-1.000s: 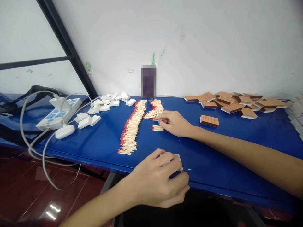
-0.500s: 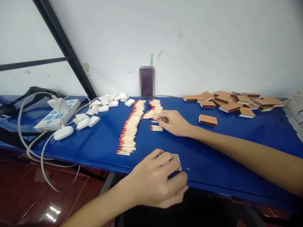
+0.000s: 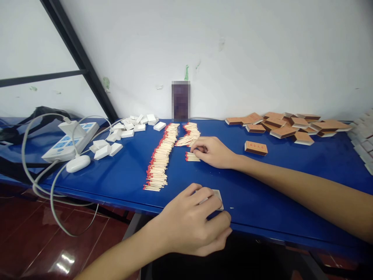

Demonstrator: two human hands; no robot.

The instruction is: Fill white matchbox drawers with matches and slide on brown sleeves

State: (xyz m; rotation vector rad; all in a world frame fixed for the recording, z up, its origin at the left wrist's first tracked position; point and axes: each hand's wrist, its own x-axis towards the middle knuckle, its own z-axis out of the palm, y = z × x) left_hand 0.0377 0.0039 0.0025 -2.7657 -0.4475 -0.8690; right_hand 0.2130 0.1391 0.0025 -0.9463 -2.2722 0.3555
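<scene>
My right hand (image 3: 214, 151) is closed in a pinch at a small group of red-tipped matches (image 3: 190, 156) laid side by side. Its thumb and fingertips are on the upper edge of that group and hide part of it. A short, curved row of matches (image 3: 189, 135) lies just behind. Left of it runs a long row of matches (image 3: 160, 159), heads to the left. At the front edge my left hand (image 3: 198, 221) curls over a white matchbox tray (image 3: 218, 198), its fingers covering most of it.
Several white trays (image 3: 128, 126) lie at the back left beside a power strip (image 3: 72, 142) with looped cables. Orange matchboxes (image 3: 285, 124) are heaped at the back right, with a single matchbox (image 3: 255, 148) in front. A pixelated dark rectangle (image 3: 181, 101) stands against the wall.
My right hand has shifted slightly toward me. The match at its fingertips, apart from the small group before, now lies against that group. My left hand stays in place.
</scene>
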